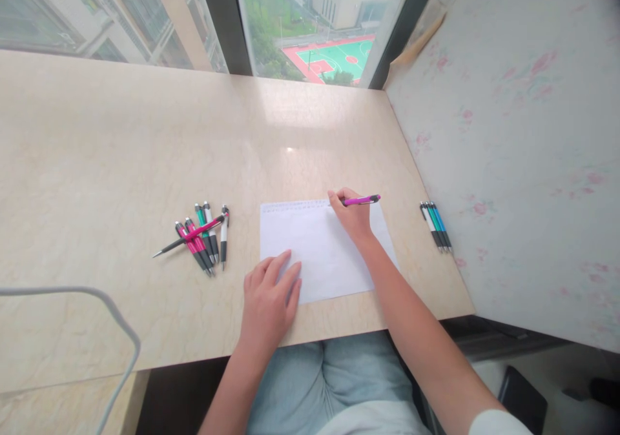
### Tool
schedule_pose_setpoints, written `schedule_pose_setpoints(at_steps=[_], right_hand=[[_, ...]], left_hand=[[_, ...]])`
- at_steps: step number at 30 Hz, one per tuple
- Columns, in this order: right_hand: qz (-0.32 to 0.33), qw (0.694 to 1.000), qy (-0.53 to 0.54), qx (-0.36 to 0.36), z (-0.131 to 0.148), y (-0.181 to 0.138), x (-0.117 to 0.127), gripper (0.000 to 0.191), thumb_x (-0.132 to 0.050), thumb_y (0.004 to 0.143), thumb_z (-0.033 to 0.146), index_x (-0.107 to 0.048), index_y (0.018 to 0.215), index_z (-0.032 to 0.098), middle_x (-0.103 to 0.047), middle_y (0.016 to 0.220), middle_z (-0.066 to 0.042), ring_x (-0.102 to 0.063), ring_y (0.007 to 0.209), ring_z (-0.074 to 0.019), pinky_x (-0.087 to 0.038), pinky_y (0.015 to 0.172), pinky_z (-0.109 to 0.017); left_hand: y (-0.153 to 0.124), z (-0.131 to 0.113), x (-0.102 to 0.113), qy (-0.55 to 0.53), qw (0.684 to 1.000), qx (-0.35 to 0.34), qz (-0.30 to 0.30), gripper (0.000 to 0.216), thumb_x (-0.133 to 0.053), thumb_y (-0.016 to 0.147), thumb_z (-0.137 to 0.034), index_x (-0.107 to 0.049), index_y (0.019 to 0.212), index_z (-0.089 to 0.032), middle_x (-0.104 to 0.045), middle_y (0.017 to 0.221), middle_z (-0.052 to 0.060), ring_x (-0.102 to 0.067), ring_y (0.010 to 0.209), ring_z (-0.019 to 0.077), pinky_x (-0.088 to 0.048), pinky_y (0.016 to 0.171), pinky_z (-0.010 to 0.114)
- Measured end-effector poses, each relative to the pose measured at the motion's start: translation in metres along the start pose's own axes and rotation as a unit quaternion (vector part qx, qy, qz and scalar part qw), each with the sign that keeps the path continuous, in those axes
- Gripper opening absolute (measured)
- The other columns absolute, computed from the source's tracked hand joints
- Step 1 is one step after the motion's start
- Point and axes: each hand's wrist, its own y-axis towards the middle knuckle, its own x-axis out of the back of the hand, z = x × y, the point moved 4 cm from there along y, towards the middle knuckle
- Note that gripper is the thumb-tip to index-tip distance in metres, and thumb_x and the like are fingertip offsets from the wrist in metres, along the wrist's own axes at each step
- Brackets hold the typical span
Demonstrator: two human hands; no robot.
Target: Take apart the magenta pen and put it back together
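Note:
A sheet of white paper (324, 254) lies on the desk in front of me, with small rows of marks along its top edge. My right hand (353, 214) grips a magenta pen (361, 200) over the upper right of the sheet, its tip close to the top rows; whether the tip touches the paper I cannot tell. Flat on the sheet's lower left corner rests my left hand (272, 293), fingers apart and holding nothing.
Left of the paper lies a loose pile of several pens (197, 238), one across the others. Several more pens (436, 227) line up by the papered wall (523, 164). A grey cable (116, 312) arches at lower left. Windows (314, 28) stand behind the desk (121, 164).

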Motion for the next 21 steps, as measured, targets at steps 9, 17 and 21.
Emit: schedule_pose_setpoints(at_steps=[9,17,21], right_hand=[[0.009,1.000,-0.019,0.000,-0.0010,-0.0002,-0.0057,0.036,-0.055,0.085,0.040,-0.044,0.056,0.021,-0.044,0.053,0.004,-0.040,0.051,-0.0108,-0.031,0.051,-0.025],[-0.003,0.999,-0.038,0.004,-0.0036,-0.0003,-0.0063,0.037,-0.054,0.086,0.039,-0.042,0.056,0.021,-0.041,0.052,0.005,-0.037,0.050,-0.0106,-0.028,0.050,-0.026],[0.001,0.999,-0.032,0.008,-0.0026,-0.0009,-0.0059,0.037,-0.054,0.085,0.039,-0.041,0.056,0.021,-0.040,0.052,0.005,-0.037,0.050,-0.0105,-0.028,0.050,-0.026]], left_hand=[[0.0000,0.0014,-0.0002,-0.007,1.000,0.006,0.001,0.027,-0.056,0.085,-0.024,-0.064,0.111,-0.024,-0.059,0.129,0.008,-0.050,0.110,0.0299,-0.041,0.091,0.047],[-0.0017,0.0015,-0.0013,-0.006,1.000,0.006,0.002,0.027,-0.056,0.085,-0.024,-0.064,0.111,-0.024,-0.058,0.130,0.007,-0.050,0.110,0.0299,-0.041,0.091,0.047],[-0.0009,0.0018,-0.0013,-0.003,1.000,0.004,-0.002,0.027,-0.056,0.084,-0.023,-0.064,0.111,-0.024,-0.059,0.129,0.008,-0.050,0.110,0.0298,-0.041,0.091,0.047]])
